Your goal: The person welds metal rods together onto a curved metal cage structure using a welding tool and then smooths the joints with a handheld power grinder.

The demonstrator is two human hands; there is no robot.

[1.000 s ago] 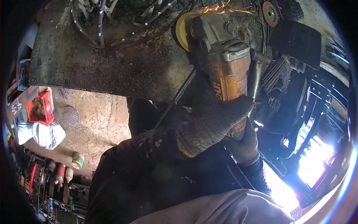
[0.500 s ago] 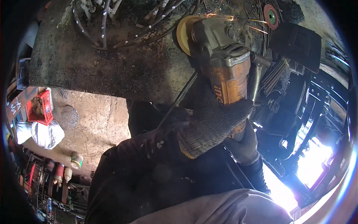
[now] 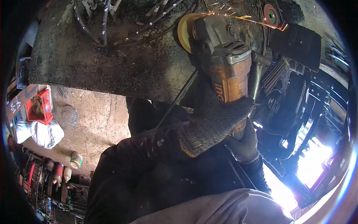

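An angle grinder (image 3: 230,80) with an orange body and grey metal head is held in both gloved hands. My left hand (image 3: 218,125), in a grey knit glove, wraps round its orange body. Lower down, my right hand (image 3: 244,145), also gloved, closes round the rear end. The pale yellow disc (image 3: 185,33) stands on edge at the left of the head. Orange sparks (image 3: 244,17) stream rightward from behind the head; the contact spot is hidden. Curved dark rods with white specks (image 3: 128,39) lie left of the disc. A thin bar (image 3: 179,97) slants up beneath the grinder.
A worn dark tabletop (image 3: 93,71) spans the back. At the right are a spare reddish disc with a green centre (image 3: 271,16), a dark flat plate (image 3: 295,44) and a bundle of rods (image 3: 274,76). A red crate (image 3: 40,108) and a can (image 3: 76,159) sit at the left.
The spark stream is longer and reaches farther right, to the dark plate. The grinder and both hands have barely moved.
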